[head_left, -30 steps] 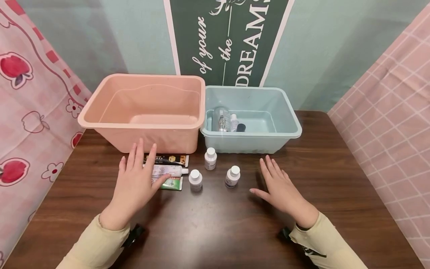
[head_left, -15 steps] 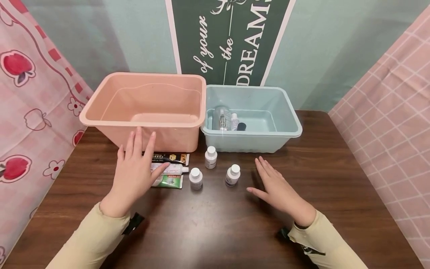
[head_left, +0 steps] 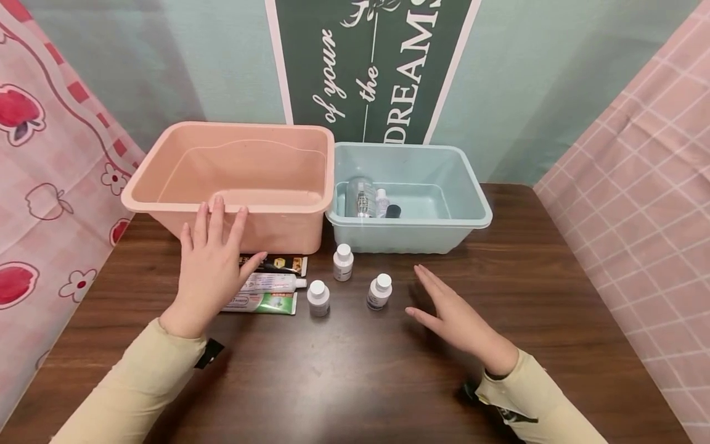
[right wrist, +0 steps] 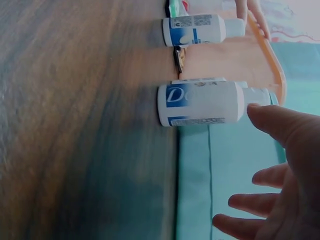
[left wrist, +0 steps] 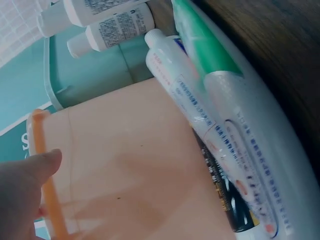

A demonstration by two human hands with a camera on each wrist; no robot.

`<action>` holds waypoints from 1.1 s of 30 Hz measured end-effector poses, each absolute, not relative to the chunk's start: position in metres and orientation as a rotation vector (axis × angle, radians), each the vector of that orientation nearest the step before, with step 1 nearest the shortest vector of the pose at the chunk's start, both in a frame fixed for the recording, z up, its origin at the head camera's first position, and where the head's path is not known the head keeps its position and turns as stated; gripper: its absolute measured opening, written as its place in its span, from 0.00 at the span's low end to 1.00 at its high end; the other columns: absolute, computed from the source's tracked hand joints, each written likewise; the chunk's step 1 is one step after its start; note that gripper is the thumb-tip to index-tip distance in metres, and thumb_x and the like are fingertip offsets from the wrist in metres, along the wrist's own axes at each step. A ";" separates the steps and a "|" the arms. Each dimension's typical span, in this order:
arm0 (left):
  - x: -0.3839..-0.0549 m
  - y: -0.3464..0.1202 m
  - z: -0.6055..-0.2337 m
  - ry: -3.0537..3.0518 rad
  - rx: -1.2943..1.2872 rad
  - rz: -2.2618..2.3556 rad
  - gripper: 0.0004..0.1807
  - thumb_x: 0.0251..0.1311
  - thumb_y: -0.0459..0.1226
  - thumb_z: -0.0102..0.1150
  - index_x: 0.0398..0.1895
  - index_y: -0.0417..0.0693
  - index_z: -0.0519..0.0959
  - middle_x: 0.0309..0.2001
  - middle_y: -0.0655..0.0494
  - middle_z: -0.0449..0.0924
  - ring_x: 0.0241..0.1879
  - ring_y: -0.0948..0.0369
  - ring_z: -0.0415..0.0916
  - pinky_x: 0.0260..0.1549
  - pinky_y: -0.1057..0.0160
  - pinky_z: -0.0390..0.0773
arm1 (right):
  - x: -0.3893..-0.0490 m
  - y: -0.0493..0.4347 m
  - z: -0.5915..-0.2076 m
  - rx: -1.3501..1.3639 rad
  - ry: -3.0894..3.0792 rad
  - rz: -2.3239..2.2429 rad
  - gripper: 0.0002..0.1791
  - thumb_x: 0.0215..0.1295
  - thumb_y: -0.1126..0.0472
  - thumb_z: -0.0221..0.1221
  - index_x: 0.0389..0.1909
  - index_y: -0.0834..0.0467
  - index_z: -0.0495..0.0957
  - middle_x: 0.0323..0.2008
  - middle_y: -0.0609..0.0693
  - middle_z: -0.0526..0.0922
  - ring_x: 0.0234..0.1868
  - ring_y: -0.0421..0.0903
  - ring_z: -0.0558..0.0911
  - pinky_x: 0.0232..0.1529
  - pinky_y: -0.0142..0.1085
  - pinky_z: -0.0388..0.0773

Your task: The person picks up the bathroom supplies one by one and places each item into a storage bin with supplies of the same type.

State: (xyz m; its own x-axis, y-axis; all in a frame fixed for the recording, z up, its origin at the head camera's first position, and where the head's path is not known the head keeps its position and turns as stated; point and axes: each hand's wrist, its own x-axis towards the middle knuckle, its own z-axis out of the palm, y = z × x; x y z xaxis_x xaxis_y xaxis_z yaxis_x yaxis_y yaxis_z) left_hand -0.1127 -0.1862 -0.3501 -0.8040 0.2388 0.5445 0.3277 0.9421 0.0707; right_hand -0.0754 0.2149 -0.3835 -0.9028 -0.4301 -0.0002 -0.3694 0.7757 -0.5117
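My left hand (head_left: 211,268) is held with fingers spread, its fingertips at the front rim of the pink bin (head_left: 283,231). Below it on the table lie three squeeze tubes: a black one (head_left: 280,265), a white one (head_left: 274,283) and a green-and-white one (head_left: 277,303), partly hidden by the hand. Three white capped bottles stand upright to their right: a back one (head_left: 343,263), a front one (head_left: 318,299) and a right one (head_left: 379,292). My right hand (head_left: 457,320) holds nothing, fingers extended, just right of the last bottle. In the right wrist view its thumb overlaps a bottle cap (right wrist: 255,96).
A light blue bin (head_left: 399,237) stands against the pink one's right side. Inside lie a clear bottle (head_left: 360,197), a small clear bottle (head_left: 382,202) and a dark-capped item (head_left: 392,211). Printed cloths hang behind and on both sides of the brown table (head_left: 344,394).
My left hand has moved forward and slightly left, from over the tubes to the pink bin's rim. The right hand has shifted slightly left. The bottles and tubes stay in place.
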 end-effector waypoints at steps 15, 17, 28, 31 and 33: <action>-0.122 -0.184 -0.359 -2.388 -0.392 -0.222 0.42 0.47 0.48 0.63 0.66 0.40 0.61 0.67 0.33 0.51 0.66 0.35 0.44 0.51 0.32 0.58 | -0.083 0.199 -0.389 -0.721 2.833 -1.009 0.38 0.60 0.52 0.62 0.67 0.61 0.59 0.65 0.57 0.65 0.64 0.53 0.65 0.60 0.50 0.64; -0.122 -0.183 -0.359 -2.386 -0.398 -0.217 0.43 0.47 0.48 0.64 0.66 0.40 0.60 0.67 0.33 0.50 0.66 0.35 0.44 0.50 0.32 0.60 | -0.084 0.196 -0.390 -0.738 2.838 -1.030 0.37 0.59 0.54 0.63 0.66 0.62 0.61 0.64 0.57 0.66 0.63 0.53 0.66 0.59 0.50 0.64; -0.123 -0.185 -0.363 -2.381 -0.405 -0.200 0.45 0.44 0.47 0.67 0.66 0.41 0.61 0.67 0.33 0.50 0.66 0.34 0.45 0.46 0.33 0.64 | -0.092 0.186 -0.397 -0.679 2.695 -1.271 0.33 0.57 0.62 0.64 0.63 0.65 0.65 0.60 0.57 0.71 0.60 0.51 0.71 0.57 0.47 0.68; -0.124 -0.186 -0.364 -2.381 -0.412 -0.194 0.45 0.44 0.46 0.67 0.67 0.41 0.60 0.67 0.32 0.50 0.66 0.34 0.45 0.48 0.33 0.64 | -0.094 0.183 -0.401 -0.640 2.604 -1.409 0.32 0.57 0.65 0.64 0.62 0.66 0.64 0.59 0.59 0.71 0.58 0.53 0.72 0.53 0.46 0.72; -0.124 -0.186 -0.364 -2.386 -0.411 -0.192 0.45 0.44 0.46 0.68 0.67 0.41 0.60 0.67 0.32 0.50 0.66 0.34 0.45 0.47 0.33 0.64 | -0.094 0.182 -0.403 -0.610 2.530 -1.504 0.32 0.57 0.66 0.63 0.62 0.67 0.64 0.59 0.60 0.71 0.58 0.53 0.72 0.52 0.47 0.73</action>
